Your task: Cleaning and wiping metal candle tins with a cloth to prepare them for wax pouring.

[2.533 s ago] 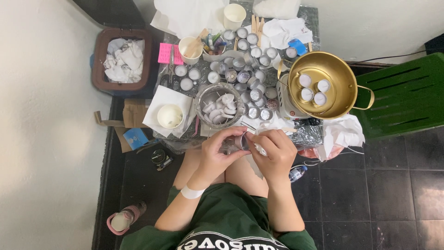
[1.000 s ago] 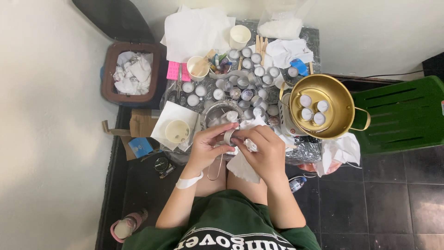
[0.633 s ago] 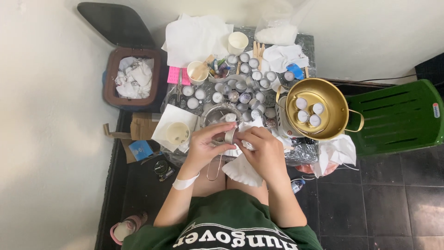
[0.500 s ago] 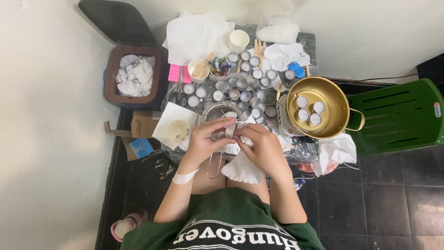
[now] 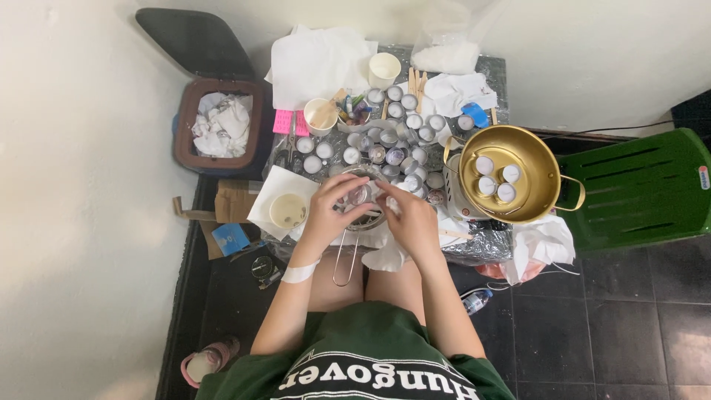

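Just left of the frame's centre the left hand curls its fingers around a small round tin cup, holding it over a wire strainer whose long handle runs down toward the person's knees. The cup sits between the two hands, at the left hand's fingertips. The right hand is bent beside it with its fingers closed on a white tissue; whether those fingers also touch the cup cannot be told. To the right of centre stands one brass pot with four small white-filled cups inside. Two paper cups stand toward the top centre, a third on white paper left of the hands. One brown bin of crumpled tissue sits at upper left, one green chair at the right edge
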